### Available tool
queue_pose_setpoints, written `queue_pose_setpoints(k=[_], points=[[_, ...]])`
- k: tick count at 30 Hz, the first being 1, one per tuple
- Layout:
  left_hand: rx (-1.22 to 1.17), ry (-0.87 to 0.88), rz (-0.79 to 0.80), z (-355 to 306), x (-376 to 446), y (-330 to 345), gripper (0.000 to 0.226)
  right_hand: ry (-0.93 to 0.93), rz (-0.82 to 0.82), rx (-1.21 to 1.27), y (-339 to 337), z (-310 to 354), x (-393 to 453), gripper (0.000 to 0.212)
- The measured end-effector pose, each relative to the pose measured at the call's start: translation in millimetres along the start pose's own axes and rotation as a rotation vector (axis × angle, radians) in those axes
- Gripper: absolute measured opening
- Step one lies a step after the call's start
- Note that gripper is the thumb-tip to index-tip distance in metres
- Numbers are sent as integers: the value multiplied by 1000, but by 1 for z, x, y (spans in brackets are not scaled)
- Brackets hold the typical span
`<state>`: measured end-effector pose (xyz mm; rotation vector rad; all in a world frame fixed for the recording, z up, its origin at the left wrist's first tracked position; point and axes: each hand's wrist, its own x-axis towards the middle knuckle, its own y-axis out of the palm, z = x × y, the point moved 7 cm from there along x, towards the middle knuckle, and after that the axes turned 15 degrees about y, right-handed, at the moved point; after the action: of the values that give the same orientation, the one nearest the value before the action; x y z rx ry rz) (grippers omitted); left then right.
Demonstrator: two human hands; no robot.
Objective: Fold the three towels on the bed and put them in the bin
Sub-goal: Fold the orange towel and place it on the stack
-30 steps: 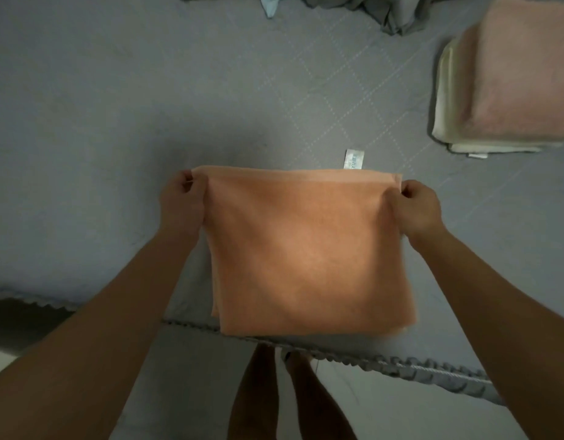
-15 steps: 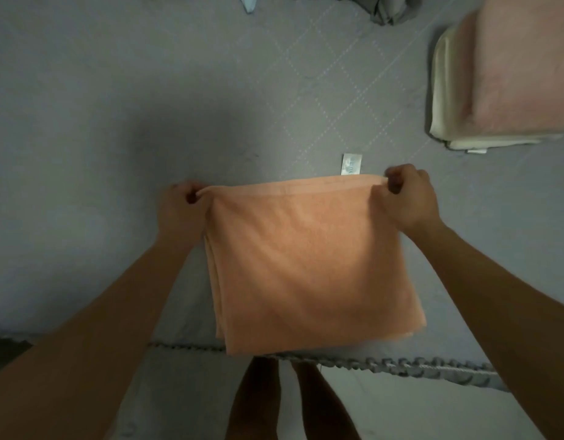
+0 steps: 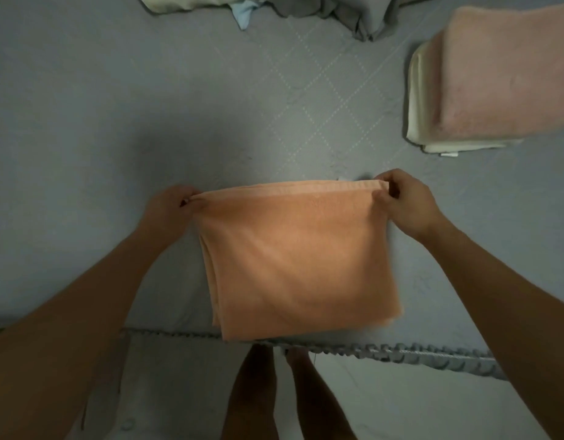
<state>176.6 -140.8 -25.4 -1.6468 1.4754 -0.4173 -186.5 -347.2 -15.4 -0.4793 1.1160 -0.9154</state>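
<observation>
I see the left hand in the middle left of the frame, pinching the far left corner of the orange towel. The right hand is in the middle right, with its fingers curled over, pinching the far right corner. The towel is stretched between the two hands, and its top edge is held up. The rest of it goes down toward the bottom of the frame and ends near the ruffled edge of the grey bed. Both arms reach in from the bottom corners.

Half a second ago the right hand sat a bit higher than the left, and a small white tag stuck up behind the top edge. Now I can hardly see the tag.

In the upper right of the frame, well apart from the hands, the pink towel lies folded on top of the cream towel. Some crumpled cloth lies at the top edge.
</observation>
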Motion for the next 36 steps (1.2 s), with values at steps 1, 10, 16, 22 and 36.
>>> queue_pose_setpoints(k=[1,10,16,22,36], points=[[0,16,-28,-12,-9,-9,18,-19,16,-22,-10,3,-11,7],[104,112,-302,-150,-121,-144,13,-161,37,59,-165,35,-170,8],[120,194,-490,-224,-167,-218,9,-251,-137,199,-261,62,-223,17],[278,182,-354,-255,-159,-242,12,-344,-377,229,-314,104,-238,5],[-24,131,-157,-229,-161,-261,11,-211,-37,221,-288,92,-228,11]])
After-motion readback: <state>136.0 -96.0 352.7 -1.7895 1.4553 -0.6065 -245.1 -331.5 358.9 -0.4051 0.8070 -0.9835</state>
